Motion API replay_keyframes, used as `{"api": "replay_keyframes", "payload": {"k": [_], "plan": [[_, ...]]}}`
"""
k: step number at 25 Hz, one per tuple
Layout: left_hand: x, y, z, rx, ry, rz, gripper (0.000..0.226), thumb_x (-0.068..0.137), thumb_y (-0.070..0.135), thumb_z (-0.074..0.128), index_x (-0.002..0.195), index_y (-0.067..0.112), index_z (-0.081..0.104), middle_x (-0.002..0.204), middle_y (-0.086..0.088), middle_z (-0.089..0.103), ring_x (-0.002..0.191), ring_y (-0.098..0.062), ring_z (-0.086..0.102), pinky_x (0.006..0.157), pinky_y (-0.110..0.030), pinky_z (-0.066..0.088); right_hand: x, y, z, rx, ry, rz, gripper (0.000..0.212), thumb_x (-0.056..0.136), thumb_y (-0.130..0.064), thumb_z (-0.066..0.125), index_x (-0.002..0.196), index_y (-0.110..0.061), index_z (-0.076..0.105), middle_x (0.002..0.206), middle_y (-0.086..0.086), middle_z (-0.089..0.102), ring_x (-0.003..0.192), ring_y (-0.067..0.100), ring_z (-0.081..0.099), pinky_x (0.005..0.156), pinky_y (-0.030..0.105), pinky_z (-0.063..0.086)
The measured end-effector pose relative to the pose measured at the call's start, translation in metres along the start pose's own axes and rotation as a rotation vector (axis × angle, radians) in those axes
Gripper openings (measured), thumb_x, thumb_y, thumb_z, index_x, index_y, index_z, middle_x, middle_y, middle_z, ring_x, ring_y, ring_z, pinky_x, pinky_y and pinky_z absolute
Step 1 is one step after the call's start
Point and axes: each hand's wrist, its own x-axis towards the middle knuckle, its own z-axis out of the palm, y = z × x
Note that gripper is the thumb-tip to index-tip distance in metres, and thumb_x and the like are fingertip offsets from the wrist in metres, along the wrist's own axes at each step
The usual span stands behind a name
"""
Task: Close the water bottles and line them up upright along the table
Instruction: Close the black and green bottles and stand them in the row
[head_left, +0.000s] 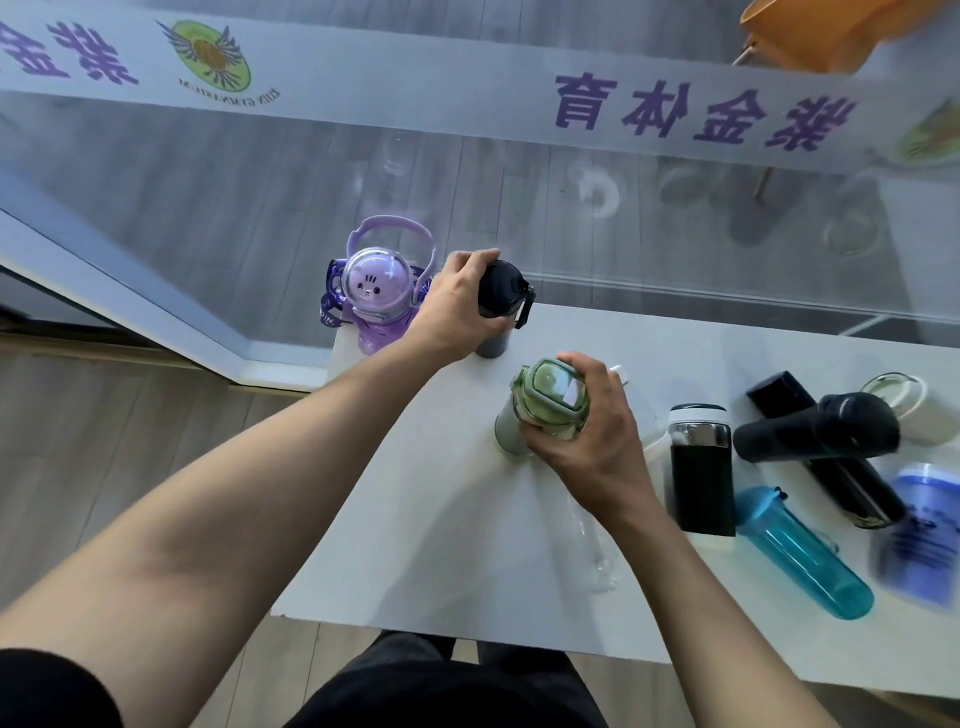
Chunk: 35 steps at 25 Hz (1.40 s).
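A purple bottle (370, 291) with a cartoon dome lid stands upright at the far left corner of the white table (415, 545). Just right of it stands a dark bottle (501, 291) with a black lid, and my left hand (457, 306) grips its top. Nearer to me, a green-lidded bottle (545, 402) stands upright with its lid closed, and my right hand (592, 431) wraps around its lid from the right. A clear bottle (597, 540) lies under my right forearm, mostly hidden.
To the right lie several bottles on their sides: a black-sleeved glass one (698, 467), a teal one (800, 556), two black ones (821, 428), a white one (909, 410) and a blue-printed one (919, 525). A glass wall (623, 234) runs behind the table.
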Motion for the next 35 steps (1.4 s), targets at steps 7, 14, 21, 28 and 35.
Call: {"api": "replay_keyframes", "payload": {"k": [7,14,21,28,35], "plan": [[0.011,-0.001,-0.043,0.058,-0.026,0.075,0.064,0.082,-0.005,0.052,0.138,0.025,0.052,0.133,-0.007,0.053,0.117,-0.025,0.054,0.101,-0.035,0.045,0.048,-0.018,-0.02,-0.006,0.155,-0.029,0.072,0.063,-0.023,0.089,0.126,-0.026,0.054,0.115,-0.007,0.058,0.106,0.014,0.057,0.094,0.034,0.051],[0.033,0.014,-0.054,0.194,-0.27,0.166,0.064,0.076,0.023,0.073,0.135,0.033,0.051,0.126,-0.006,0.05,0.115,-0.027,0.051,0.097,-0.041,0.046,0.07,-0.023,-0.031,-0.016,0.231,0.001,0.071,0.063,-0.025,0.089,0.123,-0.03,0.053,0.118,-0.003,0.063,0.107,0.019,0.062,0.094,0.043,0.053],[0.042,0.006,-0.019,0.234,-0.29,0.222,0.065,0.073,0.024,0.075,0.134,0.026,0.052,0.127,-0.009,0.049,0.115,-0.036,0.048,0.1,-0.042,0.041,0.095,-0.026,-0.049,0.019,0.297,0.032,0.068,0.061,-0.028,0.088,0.118,-0.036,0.052,0.117,0.0,0.062,0.107,0.023,0.064,0.091,0.045,0.056],[0.045,0.01,-0.014,0.204,-0.24,0.218,0.066,0.077,0.029,0.075,0.138,0.025,0.049,0.132,-0.01,0.048,0.118,-0.037,0.048,0.102,-0.041,0.041,0.126,-0.008,-0.057,-0.038,0.272,-0.005,0.07,0.061,-0.033,0.085,0.123,-0.03,0.052,0.117,-0.001,0.061,0.106,0.021,0.062,0.092,0.043,0.053],[0.004,0.004,-0.01,0.135,-0.013,0.104,0.082,0.076,0.019,0.075,0.147,0.034,0.036,0.142,-0.004,0.042,0.122,-0.03,0.048,0.105,-0.045,0.042,0.149,0.022,-0.06,-0.102,0.118,-0.013,0.072,0.063,-0.027,0.086,0.128,-0.023,0.054,0.116,0.003,0.056,0.099,0.014,0.054,0.082,0.014,0.041]]}}
